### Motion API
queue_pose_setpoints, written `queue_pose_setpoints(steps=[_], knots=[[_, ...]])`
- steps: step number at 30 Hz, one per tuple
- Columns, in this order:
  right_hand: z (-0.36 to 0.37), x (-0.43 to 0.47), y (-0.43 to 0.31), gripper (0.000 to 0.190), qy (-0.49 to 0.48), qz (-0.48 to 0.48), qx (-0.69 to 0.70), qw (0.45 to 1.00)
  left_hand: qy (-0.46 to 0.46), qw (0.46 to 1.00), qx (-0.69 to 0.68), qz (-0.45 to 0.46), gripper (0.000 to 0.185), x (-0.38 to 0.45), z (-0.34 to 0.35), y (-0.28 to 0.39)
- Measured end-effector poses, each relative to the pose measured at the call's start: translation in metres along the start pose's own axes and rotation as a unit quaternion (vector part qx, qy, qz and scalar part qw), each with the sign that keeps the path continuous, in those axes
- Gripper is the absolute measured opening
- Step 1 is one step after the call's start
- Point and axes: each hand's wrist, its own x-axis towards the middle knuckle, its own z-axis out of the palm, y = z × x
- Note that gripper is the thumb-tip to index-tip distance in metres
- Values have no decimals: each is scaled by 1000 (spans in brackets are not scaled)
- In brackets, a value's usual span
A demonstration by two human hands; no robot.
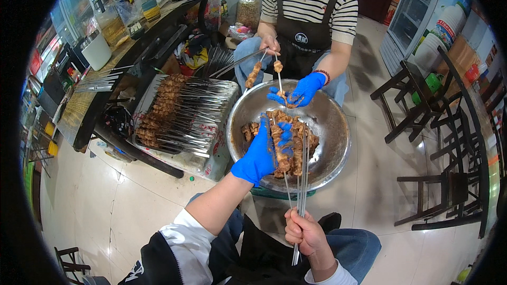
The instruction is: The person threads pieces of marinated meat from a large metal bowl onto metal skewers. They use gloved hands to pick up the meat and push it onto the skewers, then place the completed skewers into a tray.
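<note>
My left hand (259, 154), in a blue glove, is wrapped around the meat on a skewer (283, 156) above a large steel bowl (336, 138). My right hand (303, 229) is bare and grips the lower ends of several flat metal skewers (304, 182), including that one. At least one other skewer in the bunch carries meat (298, 154). Loose marinated meat pieces (245, 131) lie in the bowl, partly hidden by my glove. Across the bowl, a co-worker's blue-gloved hand (305, 89) holds meat at a skewer (279, 75), and their bare hand (270, 45) grips skewer ends.
To the left, a tray of loaded meat skewers (170, 107) rests on a white foam box (217, 162). A dark-edged wooden counter (83, 114) holds bare skewers (99, 83) and containers. Dark wooden chairs (443, 190) stand at right, near a glass-door fridge (412, 16).
</note>
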Motion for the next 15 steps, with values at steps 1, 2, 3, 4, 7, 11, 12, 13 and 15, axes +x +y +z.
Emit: queue_pose_setpoints(steps=[1, 2, 3, 4, 7, 11, 12, 13, 15], knots=[[2, 1, 3, 16, 6, -5, -26, 1000, -116, 993, -22, -18, 49, 9, -37, 4], [4, 2, 4, 15, 13, -11, -53, 998, -231, 971, -44, -38, 51, 13, -60, 8], [5, 1, 5, 15, 23, -22, -79, 996, -180, 983, -21, -35, 53, 12, -62, 9], [8, 1, 7, 15, 79, -51, -147, 985, -129, 991, 2, -31, 55, 10, -64, 11], [-9, 13, 22, 15, 163, -214, -361, 893, 120, 989, 86, 26, 58, 11, -38, -2], [-4, 9, 20, 17, 155, -233, -310, 909, 243, 959, 132, 68, 57, 3, 26, -9], [-2, 8, 19, 17, 144, -217, -298, 918, 249, 960, 110, 59, 57, 3, 26, -10], [0, 7, 17, 17, 134, -201, -285, 928, 255, 962, 87, 48, 58, 4, 25, -12], [3, 7, 15, 18, 114, -169, -261, 943, 197, 978, 61, 16, 58, 3, 12, -14]])
